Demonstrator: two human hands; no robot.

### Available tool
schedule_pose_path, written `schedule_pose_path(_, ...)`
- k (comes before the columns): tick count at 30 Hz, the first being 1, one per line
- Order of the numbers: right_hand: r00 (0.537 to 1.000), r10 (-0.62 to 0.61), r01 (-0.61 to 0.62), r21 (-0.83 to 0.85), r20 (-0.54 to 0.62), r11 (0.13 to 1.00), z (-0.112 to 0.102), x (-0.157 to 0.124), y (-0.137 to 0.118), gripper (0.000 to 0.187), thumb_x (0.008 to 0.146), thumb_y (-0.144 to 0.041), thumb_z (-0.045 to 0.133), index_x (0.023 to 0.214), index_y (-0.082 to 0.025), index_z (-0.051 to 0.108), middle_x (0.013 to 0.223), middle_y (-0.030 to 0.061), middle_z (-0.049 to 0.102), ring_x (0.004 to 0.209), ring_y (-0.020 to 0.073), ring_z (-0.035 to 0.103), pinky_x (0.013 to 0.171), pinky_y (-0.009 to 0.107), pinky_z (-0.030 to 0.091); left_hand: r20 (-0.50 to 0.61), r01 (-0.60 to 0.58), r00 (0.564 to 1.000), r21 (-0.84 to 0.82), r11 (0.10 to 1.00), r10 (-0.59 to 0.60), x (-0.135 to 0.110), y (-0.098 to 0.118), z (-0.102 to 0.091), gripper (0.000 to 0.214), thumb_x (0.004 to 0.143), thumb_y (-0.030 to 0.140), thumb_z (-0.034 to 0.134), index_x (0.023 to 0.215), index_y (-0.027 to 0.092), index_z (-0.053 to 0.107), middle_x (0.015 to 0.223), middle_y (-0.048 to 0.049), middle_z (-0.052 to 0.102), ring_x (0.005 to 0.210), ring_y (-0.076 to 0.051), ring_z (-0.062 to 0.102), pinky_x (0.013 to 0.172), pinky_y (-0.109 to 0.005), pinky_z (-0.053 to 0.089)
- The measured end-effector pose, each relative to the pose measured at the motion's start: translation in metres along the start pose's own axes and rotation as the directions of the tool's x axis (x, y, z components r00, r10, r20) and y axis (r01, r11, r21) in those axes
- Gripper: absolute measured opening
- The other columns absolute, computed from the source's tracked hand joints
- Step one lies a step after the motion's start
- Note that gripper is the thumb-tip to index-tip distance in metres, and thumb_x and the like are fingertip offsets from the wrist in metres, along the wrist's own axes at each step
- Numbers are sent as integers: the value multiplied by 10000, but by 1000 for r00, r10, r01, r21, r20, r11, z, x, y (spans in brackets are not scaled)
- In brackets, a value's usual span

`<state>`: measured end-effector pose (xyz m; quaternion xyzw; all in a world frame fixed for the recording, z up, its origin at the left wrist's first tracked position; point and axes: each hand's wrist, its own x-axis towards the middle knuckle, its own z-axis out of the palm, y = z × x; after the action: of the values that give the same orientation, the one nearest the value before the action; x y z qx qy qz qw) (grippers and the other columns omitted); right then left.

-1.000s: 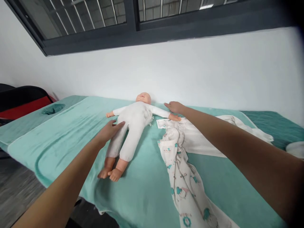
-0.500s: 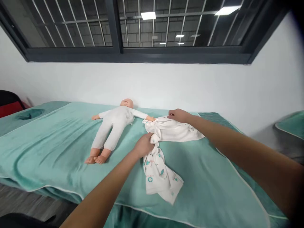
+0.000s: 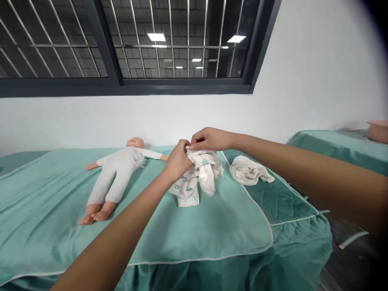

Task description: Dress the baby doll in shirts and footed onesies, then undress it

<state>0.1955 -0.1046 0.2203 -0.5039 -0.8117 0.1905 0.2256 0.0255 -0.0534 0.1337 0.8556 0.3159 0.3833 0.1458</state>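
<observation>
Both hands hold a white baby garment with a small green print, bunched up over the bed. My left hand is closed round its upper left edge. Beside it, my right hand pinches the top of the fabric, its fingers close to those of my left. The lower part of the garment hangs down, and its folds touch the green sheet. To the left, a baby doll in a white suit lies on its back, arms spread, one hand near my left hand.
A rolled white cloth lies on the darker green bed cover at the right. Behind the bed rise a white wall and a barred window. Another green-covered bed with a pinkish box stands farther right.
The garment was spread out on the sheet; now it is gathered and partly raised. My hands have come together at its top. The view has turned right, bringing the rolled cloth into sight.
</observation>
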Motion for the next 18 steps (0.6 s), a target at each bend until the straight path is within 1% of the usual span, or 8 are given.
schedule_pose_path(2, 999, 30, -30, 5, 36, 1000, -12, -18, -6, 330, 821, -496, 645, 886, -176, 683, 807, 7, 641, 712, 127, 523, 636, 254, 384, 108, -10, 994, 117, 993, -2, 3, 14, -14, 252, 830, 299, 553, 1072, 240, 514, 982, -31, 660, 891, -219, 617, 694, -305, 438)
schedule_pose_path(4, 988, 127, -127, -9, 89, 992, -21, -35, -6, 411, 743, -535, 724, 951, -185, 663, 880, 29, 666, 718, 141, 556, 617, 259, 413, 88, -51, 996, 337, 940, 23, 2, 28, -27, 224, 820, 248, 532, 1044, 242, 540, 989, -41, 681, 908, -242, 639, 683, -315, 418)
schedule_pose_path(7, 914, 325, -332, -11, 244, 943, -23, -55, 1, 543, 624, -538, 818, 1001, -197, 628, 950, 61, 680, 698, 164, 608, 564, 269, 457, 45, -45, 999, 588, 808, 22, -2, 46, -41, 243, 826, 216, 503, 1065, 219, 548, 1031, -83, 691, 920, -278, 664, 721, -345, 417)
schedule_pose_path(10, 847, 384, -407, -15, 368, 913, -4, -67, 11, 437, 699, -528, 761, 963, -200, 646, 886, 65, 695, 680, 193, 639, 555, 291, 477, 7, 33, 999, 668, 744, -50, -8, 54, -49, 259, 863, 204, 449, 1108, 193, 533, 998, -115, 701, 870, -295, 684, 761, -378, 425)
schedule_pose_path(13, 919, 275, -308, 79, 281, 948, 31, -70, 17, 377, 783, -551, 678, 921, -202, 703, 916, 67, 720, 791, 230, 657, 680, 321, 495, -47, 138, 989, 633, 762, -140, -14, 54, -51, 285, 857, 172, 428, 1129, 177, 512, 938, -134, 704, 871, -312, 684, 756, -394, 444)
schedule_pose_path(15, 967, 195, -234, 271, 165, 934, 59, -67, 16, 398, 786, -573, 680, 937, -207, 721, 1023, 65, 722, 947, 255, 651, 800, 329, 497, -95, 243, 969, 521, 818, -227, -19, 54, -52, 296, 844, 177, 443, 1135, 170, 502, 932, -147, 698, 897, -322, 679, 736, -396, 467)
schedule_pose_path(16, 971, 181, -231, 419, 157, 878, 73, -65, 13, 421, 798, -591, 666, 977, -213, 717, 1079, 64, 713, 1010, 254, 640, 842, 330, 497, -99, 302, 952, 433, 849, -288, -23, 55, -53, 309, 832, 184, 468, 1139, 166, 498, 933, -149, 694, 892, -320, 680, 721, -395, 480)
schedule_pose_path(18, 970, 155, -242, 715, 186, 656, 98, -60, 5, 473, 836, -627, 609, 1056, -217, 691, 1134, 74, 696, 1049, 235, 634, 884, 342, 507, -2, 418, 905, 190, 888, -425, -31, 58, -59, 365, 807, 205, 527, 1167, 163, 482, 920, -136, 687, 837, -298, 690, 684, -384, 513)
